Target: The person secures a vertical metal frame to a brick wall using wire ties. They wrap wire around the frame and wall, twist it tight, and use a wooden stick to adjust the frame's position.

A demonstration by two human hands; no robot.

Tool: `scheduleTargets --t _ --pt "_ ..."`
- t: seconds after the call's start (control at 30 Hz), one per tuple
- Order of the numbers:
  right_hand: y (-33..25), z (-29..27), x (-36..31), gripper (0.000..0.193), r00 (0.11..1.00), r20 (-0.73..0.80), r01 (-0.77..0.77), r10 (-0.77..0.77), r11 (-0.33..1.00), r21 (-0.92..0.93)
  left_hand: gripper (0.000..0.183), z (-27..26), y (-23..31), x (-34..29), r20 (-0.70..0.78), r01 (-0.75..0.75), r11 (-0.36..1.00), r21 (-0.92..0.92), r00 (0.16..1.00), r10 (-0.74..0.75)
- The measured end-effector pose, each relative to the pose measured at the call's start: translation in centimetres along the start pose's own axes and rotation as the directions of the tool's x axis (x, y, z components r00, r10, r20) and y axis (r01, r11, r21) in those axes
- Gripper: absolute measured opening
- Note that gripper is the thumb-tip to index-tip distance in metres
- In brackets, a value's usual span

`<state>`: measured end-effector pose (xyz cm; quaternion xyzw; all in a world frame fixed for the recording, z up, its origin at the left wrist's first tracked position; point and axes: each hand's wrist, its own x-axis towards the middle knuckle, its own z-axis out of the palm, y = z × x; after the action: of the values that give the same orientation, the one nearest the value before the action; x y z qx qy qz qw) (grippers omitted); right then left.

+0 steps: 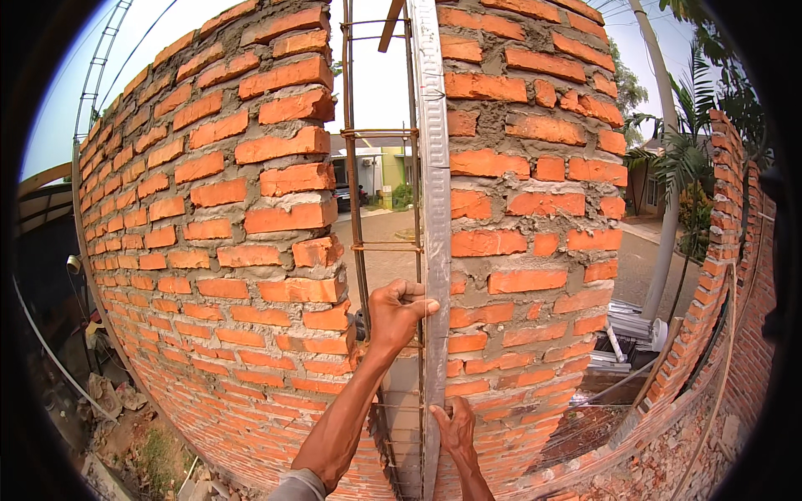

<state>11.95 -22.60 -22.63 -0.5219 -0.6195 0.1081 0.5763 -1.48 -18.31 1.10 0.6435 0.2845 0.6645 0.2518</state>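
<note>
Clamping grey strip (437, 242): left hand (396, 319) above, right hand (456, 427) seemingly likewise below; rebar (349, 92) between brick walls (219, 194).

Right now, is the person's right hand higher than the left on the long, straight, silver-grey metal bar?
No, the right hand is at the metal bar below the left hand.

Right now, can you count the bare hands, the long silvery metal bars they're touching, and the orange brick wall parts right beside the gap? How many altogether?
Bare hands: 2 (left hand, right hand)
Long silvery metal bar: 1
Orange brick wall parts beside the gap: 2 (left part, right part)
Total: 5
</note>
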Motion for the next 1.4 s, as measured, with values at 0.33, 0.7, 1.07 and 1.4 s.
scheduleTargets --t 0.33,0.7,1.07,1.4 --pt "-0.7 -0.7 0.0 0.037 0.998 0.044 -0.051 0.052 0.999 -0.009 0.017 0.2 -0.3 0.3 0.004 -0.038 0.992 0.119 0.999 0.038" --pt "-1.9 -1.5 0.8 0.033 0.995 0.072 -0.062 0.065 0.997 -0.044 0.018 0.6 -0.1 -0.4 -0.069 -0.029 0.976 0.215 0.997 0.045" --pt "-0.2 -0.9 0.3 0.033 0.997 0.06 -0.049 0.054 0.995 -0.092 0.018 0.8 -0.6 -0.8 -0.039 -0.041 0.981 0.188 0.998 0.049" --pt "0.3 -1.0 -0.5 0.034 0.991 0.101 -0.078 0.084 0.995 -0.066 0.016 0.7 -0.4 -1.4 -0.029 -0.008 0.968 0.252 0.999 0.016"
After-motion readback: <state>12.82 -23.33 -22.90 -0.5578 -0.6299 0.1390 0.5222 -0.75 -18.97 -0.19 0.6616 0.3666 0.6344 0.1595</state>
